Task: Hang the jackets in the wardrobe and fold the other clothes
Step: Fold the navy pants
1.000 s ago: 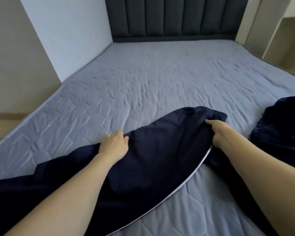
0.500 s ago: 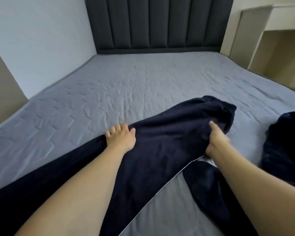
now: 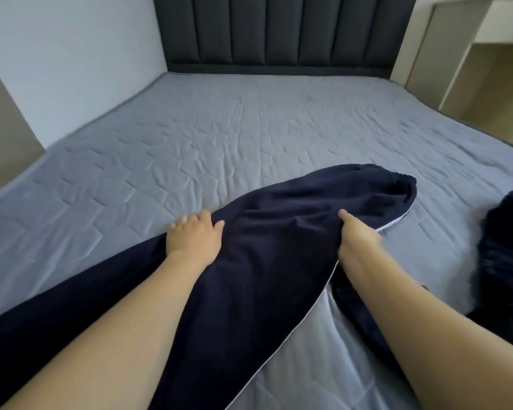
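**Flattening the navy trousers before the fold**

Across the lower middle of the frame, the navy trousers (image 3: 279,247) lie stretched on the bed (image 3: 249,137), their gathered waistband toward the right centre and the legs running off the lower left corner. Your left hand (image 3: 194,235) rests on the cloth's upper edge with fingers spread and relaxed, clamped on nothing. Your right hand (image 3: 357,239) sits at the piped side seam; the thumb lies on top of the fabric, but the fingers are hidden under it, so whether they pinch the cloth cannot be told.

To do this step well, you should probably keep the left palm pressing as an anchor and draw the seam side taut, so one leg lies square over the other with the pale piping straight. Smooth out the creases near the waistband before making any fold; soft fabric like this will likely bunch if you hurry.

At the right edge a second dark garment (image 3: 507,247) waits in a heap, apart from the trousers. The quilted grey-blue cover spreads wide beyond, up to the dark padded headboard (image 3: 279,31) at the top, with a pale wall upper left and beige shelving (image 3: 471,54) upper right.
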